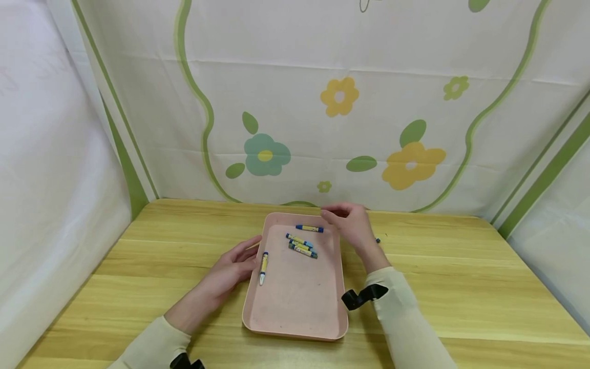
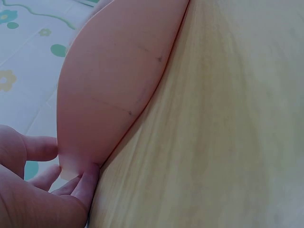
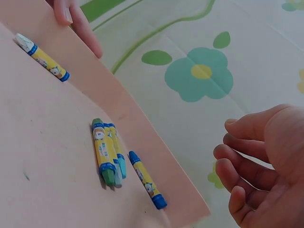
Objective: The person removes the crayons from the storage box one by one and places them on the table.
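Note:
A shallow pink tray (image 1: 299,302) lies on the table, its long side running away from me. A white crayon (image 1: 264,268) lies by its left wall. Further back are three crayons side by side, a green one (image 3: 104,152) among them, and a blue crayon (image 1: 310,228) by the far wall. My left hand (image 1: 232,269) touches the tray's left side, thumb at the rim and fingers along the outer wall (image 2: 114,80). By the far right corner hovers my right hand (image 1: 351,225), fingers loosely bent, nothing between them in the right wrist view.
A small dark blue end of something (image 1: 378,240) shows on the table behind my right wrist. The wooden table (image 1: 461,287) meets a white curtain (image 1: 295,102) with printed flowers at the back. White fabric (image 1: 60,154) also hangs on both sides.

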### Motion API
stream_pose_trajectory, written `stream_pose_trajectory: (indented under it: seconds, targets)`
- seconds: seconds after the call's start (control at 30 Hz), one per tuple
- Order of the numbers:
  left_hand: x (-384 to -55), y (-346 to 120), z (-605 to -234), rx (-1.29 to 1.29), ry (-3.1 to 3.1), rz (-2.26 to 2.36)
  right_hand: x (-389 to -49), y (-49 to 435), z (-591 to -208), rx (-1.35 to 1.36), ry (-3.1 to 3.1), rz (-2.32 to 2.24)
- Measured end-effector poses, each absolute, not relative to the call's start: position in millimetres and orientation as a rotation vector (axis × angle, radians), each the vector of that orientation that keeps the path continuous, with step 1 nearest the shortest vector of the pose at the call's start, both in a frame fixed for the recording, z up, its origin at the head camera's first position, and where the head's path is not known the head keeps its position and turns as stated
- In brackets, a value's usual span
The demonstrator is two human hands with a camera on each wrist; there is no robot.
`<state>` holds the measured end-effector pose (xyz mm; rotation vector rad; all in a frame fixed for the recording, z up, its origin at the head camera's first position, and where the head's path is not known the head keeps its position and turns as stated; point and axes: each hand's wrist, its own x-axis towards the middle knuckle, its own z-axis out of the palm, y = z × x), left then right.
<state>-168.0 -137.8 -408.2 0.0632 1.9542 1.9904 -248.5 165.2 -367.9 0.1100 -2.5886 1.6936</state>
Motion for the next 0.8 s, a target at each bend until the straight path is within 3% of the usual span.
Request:
stream_pose_trajectory:
  seconds: [0.8]
  targets:
    - [-170, -139, -408, 0.083, 1.95, 1.973, -240, 120, -368, 0.193, -2.557, 1.695]
